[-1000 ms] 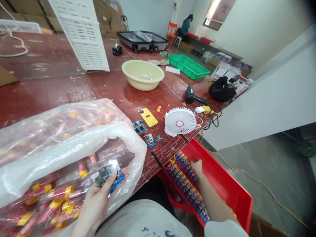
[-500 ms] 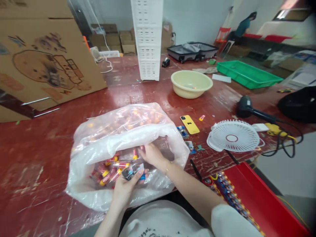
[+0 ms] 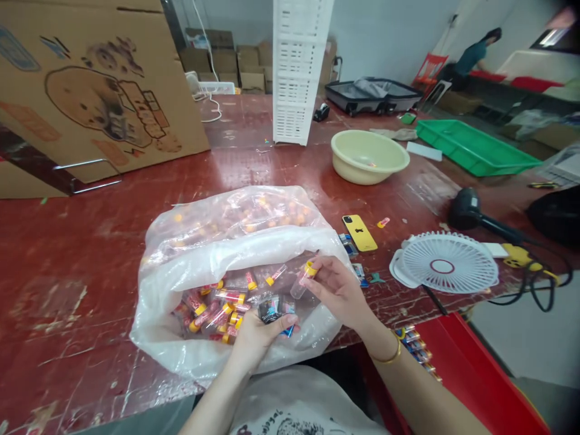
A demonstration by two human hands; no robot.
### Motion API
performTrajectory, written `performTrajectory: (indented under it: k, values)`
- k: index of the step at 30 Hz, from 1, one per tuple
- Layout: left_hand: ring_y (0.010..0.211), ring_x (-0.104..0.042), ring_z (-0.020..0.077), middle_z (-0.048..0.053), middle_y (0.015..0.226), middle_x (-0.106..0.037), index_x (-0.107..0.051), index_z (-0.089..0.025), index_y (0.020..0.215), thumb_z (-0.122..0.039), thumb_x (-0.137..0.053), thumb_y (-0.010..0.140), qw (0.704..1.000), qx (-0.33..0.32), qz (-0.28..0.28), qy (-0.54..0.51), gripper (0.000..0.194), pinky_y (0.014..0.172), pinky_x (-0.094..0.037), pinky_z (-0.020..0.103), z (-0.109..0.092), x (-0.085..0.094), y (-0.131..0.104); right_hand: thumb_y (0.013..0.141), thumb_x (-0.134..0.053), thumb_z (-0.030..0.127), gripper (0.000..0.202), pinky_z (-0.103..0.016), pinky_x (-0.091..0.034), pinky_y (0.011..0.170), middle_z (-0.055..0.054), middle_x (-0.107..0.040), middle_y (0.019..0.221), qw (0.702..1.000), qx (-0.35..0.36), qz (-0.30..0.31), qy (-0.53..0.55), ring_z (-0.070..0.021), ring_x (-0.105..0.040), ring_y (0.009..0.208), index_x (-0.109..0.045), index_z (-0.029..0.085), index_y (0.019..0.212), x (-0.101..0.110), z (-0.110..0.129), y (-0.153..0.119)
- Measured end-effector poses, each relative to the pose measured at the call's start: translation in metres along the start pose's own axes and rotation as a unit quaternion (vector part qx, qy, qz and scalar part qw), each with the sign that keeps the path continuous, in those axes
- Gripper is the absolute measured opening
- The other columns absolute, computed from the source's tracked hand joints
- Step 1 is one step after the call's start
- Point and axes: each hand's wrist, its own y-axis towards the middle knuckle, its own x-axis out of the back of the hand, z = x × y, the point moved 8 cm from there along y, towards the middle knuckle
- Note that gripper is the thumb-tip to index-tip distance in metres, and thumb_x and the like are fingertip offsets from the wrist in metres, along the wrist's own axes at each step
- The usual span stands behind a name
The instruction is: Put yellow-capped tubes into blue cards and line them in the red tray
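Right hand point(image 3: 339, 290) holds 1 tube point(image 3: 302, 281); bag point(image 3: 254, 249) holds more.

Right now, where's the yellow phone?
In the head view, the yellow phone lies on the red table, right of the plastic bag's opening, between the bag and the white fan.

Right hand point(image 3: 338, 290) gone from the red bin point(image 3: 475, 368) below the bench's point(image 3: 90, 241) near edge, then from inside the bag point(image 3: 244, 254), now raised over its opening, a yellow-capped tube point(image 3: 302, 280) newly between the fingertips.
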Motion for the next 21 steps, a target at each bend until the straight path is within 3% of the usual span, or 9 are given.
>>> performTrajectory:
  k: [3, 6, 10, 14, 17, 21]
  values:
    - [0.055, -0.064, 0.0156, 0.001, 0.059, -0.072, -0.068, -0.017, 0.074, -0.032, -0.082, 0.061, 1.000, -0.011, 0.024, -0.008, 0.025, 0.052, -0.047, 0.023, 0.000, -0.010, 0.004, 0.085, -0.061, 0.021, 0.013, -0.033, -0.051, 0.085, -0.004, -0.054, 0.099, 0.998, 0.055, 0.013, -0.024, -0.0157, -0.057, 0.093, -0.052, 0.024, 0.095, -0.002, 0.021, 0.002]
    - [0.052, -0.063, 0.0159, 0.000, 0.057, -0.070, -0.068, -0.017, 0.074, -0.031, -0.084, 0.059, 1.000, -0.009, 0.020, -0.009, 0.026, 0.050, -0.046, 0.024, 0.003, -0.011, 0.005, 0.085, -0.061, 0.021, 0.013, -0.034, -0.050, 0.085, -0.004, -0.054, 0.098, 0.996, 0.070, 0.042, -0.046, -0.0168, -0.056, 0.093, -0.052, 0.023, 0.094, -0.007, 0.025, 0.006]
    - [0.058, -0.066, 0.0186, 0.004, 0.063, -0.073, -0.070, -0.015, 0.070, -0.034, -0.083, 0.060, 1.000, 0.006, 0.011, -0.006, 0.025, 0.054, -0.049, 0.027, 0.005, -0.010, 0.003, 0.082, -0.066, 0.025, 0.018, -0.030, -0.052, 0.077, -0.002, -0.056, 0.089, 0.997, 0.003, 0.065, -0.029, -0.0141, -0.056, 0.082, -0.052, 0.023, 0.093, -0.009, 0.004, 0.007]
    - [0.061, -0.067, 0.0207, 0.007, 0.067, -0.074, -0.071, -0.015, 0.071, -0.035, -0.082, 0.061, 0.999, 0.006, 0.001, -0.041, 0.025, 0.056, -0.051, 0.029, 0.004, -0.011, 0.000, 0.080, -0.067, 0.030, 0.020, -0.029, -0.052, 0.073, 0.000, -0.055, 0.084, 0.998, -0.048, 0.028, -0.014, -0.0134, -0.056, 0.077, -0.051, 0.023, 0.090, -0.002, -0.014, 0.006]
    - [0.059, -0.067, 0.0205, 0.006, 0.067, -0.073, -0.071, -0.015, 0.069, -0.035, -0.083, 0.059, 0.999, 0.006, -0.014, -0.048, 0.026, 0.061, -0.053, 0.032, 0.006, -0.010, 0.001, 0.082, -0.064, 0.030, 0.017, -0.030, -0.051, 0.073, -0.002, -0.055, 0.084, 0.998, -0.020, 0.018, -0.064, -0.0146, -0.056, 0.078, -0.052, 0.022, 0.089, -0.001, -0.005, 0.004]
    - [0.057, -0.065, 0.0186, 0.000, 0.061, -0.070, -0.069, -0.016, 0.066, -0.032, -0.085, 0.056, 0.998, -0.016, -0.023, -0.062, 0.025, 0.068, -0.056, 0.036, 0.008, -0.007, 0.006, 0.083, -0.060, 0.021, 0.008, -0.033, -0.049, 0.078, -0.003, -0.056, 0.085, 0.981, 0.069, 0.033, -0.181, -0.0166, -0.056, 0.082, -0.053, 0.022, 0.087, -0.006, 0.023, 0.001]
